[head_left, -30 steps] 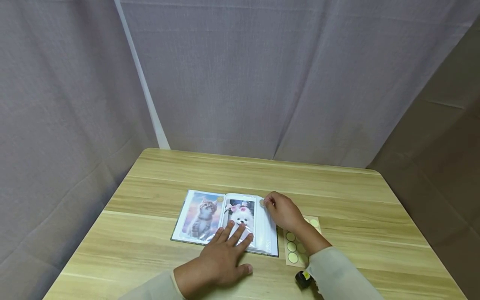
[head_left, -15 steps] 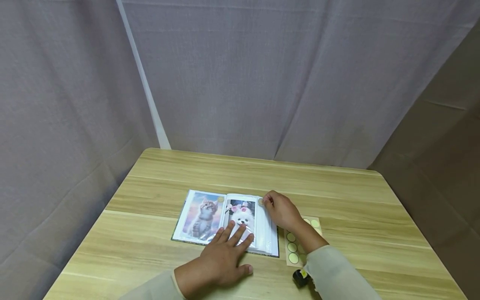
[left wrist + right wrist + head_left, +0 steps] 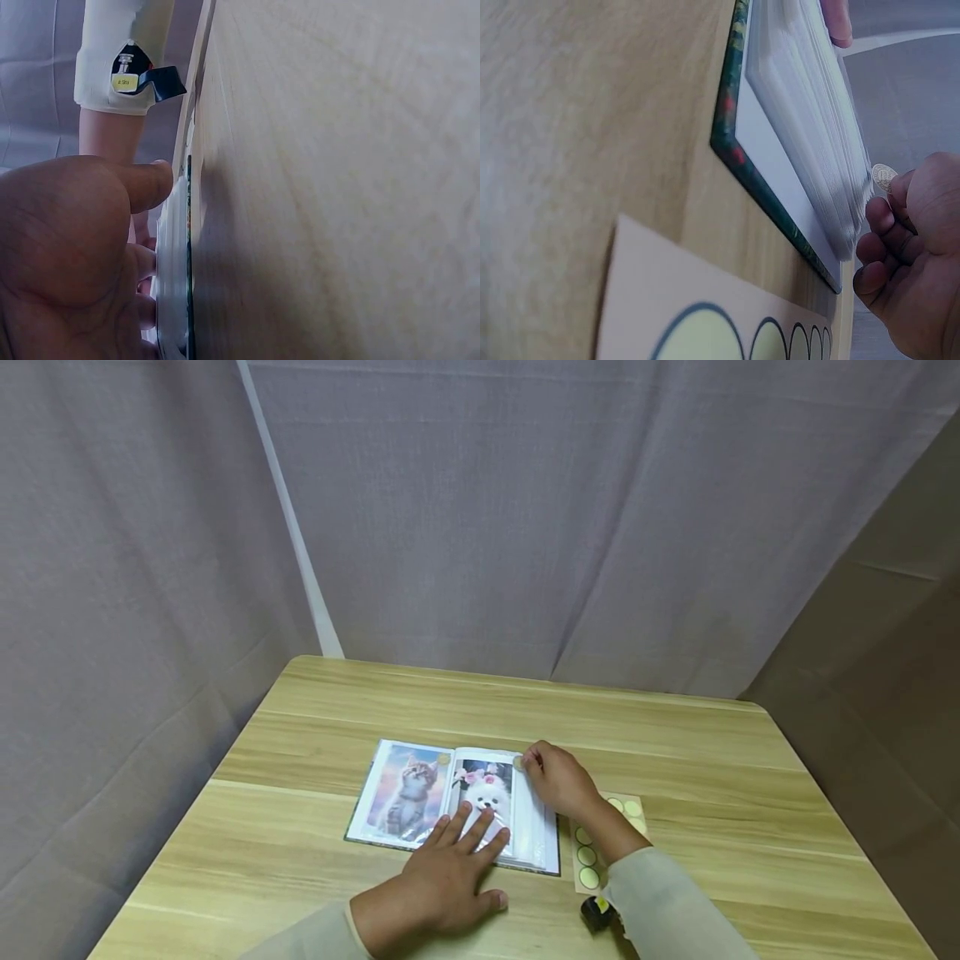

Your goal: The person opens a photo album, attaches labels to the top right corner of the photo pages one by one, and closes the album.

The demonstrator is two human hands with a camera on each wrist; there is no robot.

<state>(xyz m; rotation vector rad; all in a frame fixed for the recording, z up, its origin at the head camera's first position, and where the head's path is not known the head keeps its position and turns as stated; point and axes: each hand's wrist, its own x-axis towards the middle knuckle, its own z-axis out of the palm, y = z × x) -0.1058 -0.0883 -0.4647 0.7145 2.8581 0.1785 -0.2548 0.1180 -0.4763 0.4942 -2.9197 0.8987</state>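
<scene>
An open photo album lies on the table, a kitten picture on its left page and a white dog picture on its right. My left hand rests with spread fingers over the lower part of the dog picture. My right hand pinches a small round sticker between thumb and index finger. This sticker is at the dog picture's upper right corner, close over the page in the right wrist view. Another round gold sticker sits at the kitten picture's upper right corner.
Right of the album is a sticker sheet with several yellow circles, partly hidden under my right forearm. A black strap piece with a yellow label hangs at the right sleeve. Grey curtains stand behind the wooden table.
My right hand has shifted slightly left with the sticker, from beside the dog picture to its upper right corner. The left hand stays in place on the page.
</scene>
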